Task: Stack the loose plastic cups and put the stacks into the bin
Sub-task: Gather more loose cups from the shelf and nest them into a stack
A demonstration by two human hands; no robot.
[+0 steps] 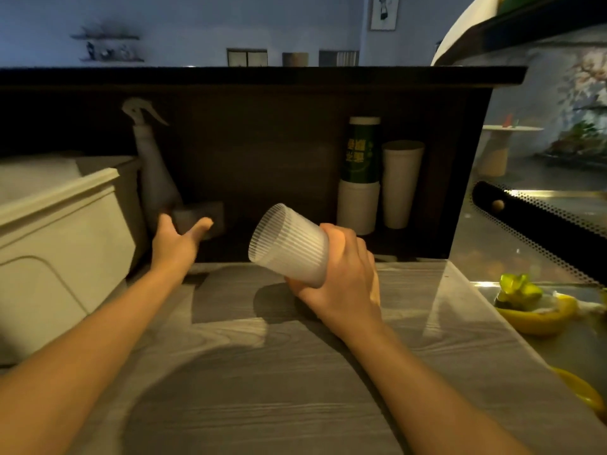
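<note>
My right hand [341, 277] grips a ribbed translucent plastic cup [289, 244] by its base. The cup is tilted on its side above the grey wood-grain counter [262, 372], its open mouth facing up and to the left. My left hand [179, 239] reaches forward to the left of the cup with its fingers spread and holds nothing; its fingertips are close to a dark block [205, 215] at the back of the counter. A cream-coloured bin [59, 244] stands at the left edge.
A spray bottle [152, 165] stands behind my left hand. Stacks of white and green paper cups [361, 178] and a tall white cup [400, 182] stand against the dark back panel. Yellow and green peels [532, 307] lie at the right.
</note>
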